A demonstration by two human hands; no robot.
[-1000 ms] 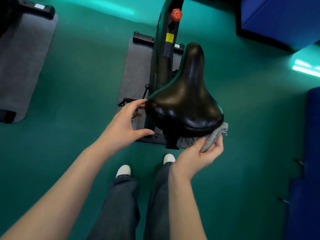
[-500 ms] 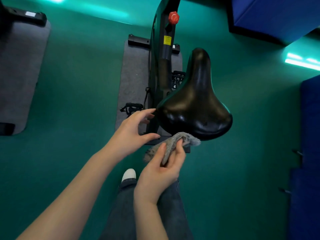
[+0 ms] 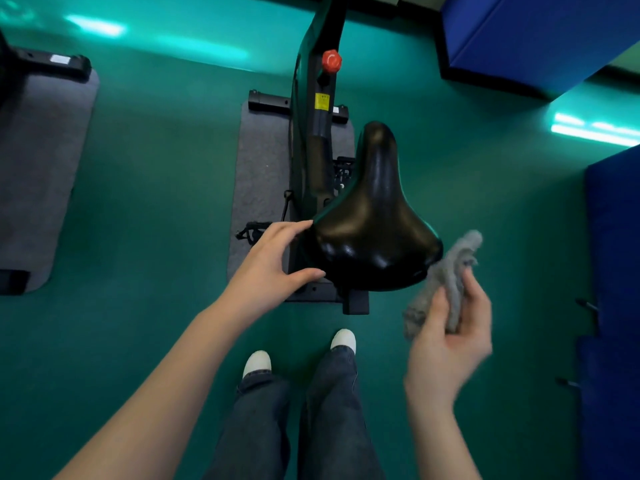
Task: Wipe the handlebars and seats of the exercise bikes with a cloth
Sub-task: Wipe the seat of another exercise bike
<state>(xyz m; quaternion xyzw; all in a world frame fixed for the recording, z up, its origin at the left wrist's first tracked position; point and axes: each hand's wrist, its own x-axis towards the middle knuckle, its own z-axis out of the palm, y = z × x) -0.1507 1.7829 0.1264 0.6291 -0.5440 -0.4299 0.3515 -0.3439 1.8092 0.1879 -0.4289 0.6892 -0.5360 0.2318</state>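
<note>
A glossy black bike seat (image 3: 370, 230) fills the middle of the view, its narrow nose pointing away from me. My left hand (image 3: 273, 265) rests against the seat's rear left edge, thumb and fingers spread around it. My right hand (image 3: 450, 334) grips a crumpled grey cloth (image 3: 446, 278) just off the seat's rear right corner; the cloth's upper end brushes that corner. The black bike frame (image 3: 318, 109) with a red knob (image 3: 331, 61) rises beyond the seat. The handlebars are out of view.
The bike stands on a grey mat (image 3: 259, 174) on green floor. Another grey mat (image 3: 38, 174) with a second bike's base lies at the left. Blue padded blocks (image 3: 540, 39) stand at the upper right and a blue pad (image 3: 613, 271) along the right edge. My feet are just behind the bike.
My right hand swung the cloth from under the seat's rear middle out to its rear right corner. My left hand stayed on the seat's left edge. The view shifted slightly.
</note>
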